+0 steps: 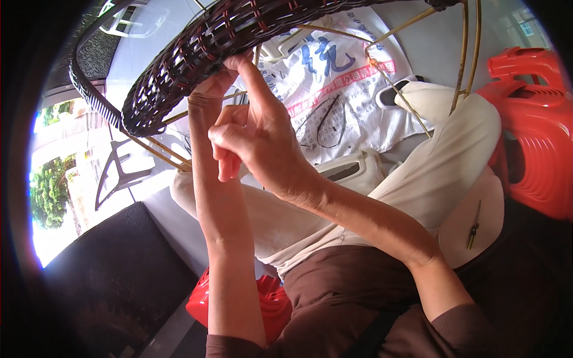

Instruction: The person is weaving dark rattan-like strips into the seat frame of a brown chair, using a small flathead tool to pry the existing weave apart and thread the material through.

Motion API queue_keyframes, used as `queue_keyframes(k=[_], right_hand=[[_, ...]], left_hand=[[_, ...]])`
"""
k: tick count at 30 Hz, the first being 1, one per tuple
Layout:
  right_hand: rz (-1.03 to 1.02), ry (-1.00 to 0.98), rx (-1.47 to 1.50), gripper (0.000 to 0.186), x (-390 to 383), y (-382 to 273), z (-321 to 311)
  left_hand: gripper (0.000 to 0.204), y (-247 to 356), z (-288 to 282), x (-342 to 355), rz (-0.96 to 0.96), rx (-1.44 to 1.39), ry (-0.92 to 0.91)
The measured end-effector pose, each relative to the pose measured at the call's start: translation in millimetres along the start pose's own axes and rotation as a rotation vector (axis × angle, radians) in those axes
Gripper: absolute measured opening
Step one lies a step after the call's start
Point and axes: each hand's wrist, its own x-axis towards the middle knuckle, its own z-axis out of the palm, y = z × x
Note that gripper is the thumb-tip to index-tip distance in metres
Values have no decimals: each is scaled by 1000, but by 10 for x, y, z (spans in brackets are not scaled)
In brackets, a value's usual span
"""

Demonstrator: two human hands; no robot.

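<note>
A dark brown woven wicker piece [197, 68] arches across the top of the view on a thin yellowish metal frame [464, 48]. My left hand [216, 83] reaches up against the underside of the weave. Its fingertips are hidden there, so its grip does not show. Just beside it is my right hand [253, 128]. One of its digits stretches up to the lower edge of the weave, while the other fingers bend loosely away from it. Nothing shows between those bent fingers.
A white printed sack [334, 113] lies beyond my crossed legs. At the right stands a red plastic chair [528, 131]. A thin tool with a dark handle [472, 234] rests on a pale round surface [453, 244] by my right thigh. A dark panel [119, 280] stands at left.
</note>
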Motion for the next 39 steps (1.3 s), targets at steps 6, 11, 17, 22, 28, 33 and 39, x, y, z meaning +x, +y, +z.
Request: queue_keyframes(k=[6,11,17,22,28,33,39], right_hand=[[-128,-48,-394,75,-72,105,-3],[-67,-30,-566,49,-160,190,-165],[23,49,-693,20,-263,212,-346],[81,68,-751,15,-316,258,-412],[129,42,-789,14,-344,311,-439],[121,58,-790,12,-351,349,-510],[155,68,-818,11,-388,335,-560]], left_hand=[[70,307,-28,-59,-208,252,-744],[66,208,358,-301,-203,194,-647],[56,50,512,-351,-35,300,-539],[50,108,441,-255,-11,322,-700],[43,306,432,-77,50,518,-864],[48,296,427,-185,39,457,-622],[48,306,351,-151,32,357,-580]])
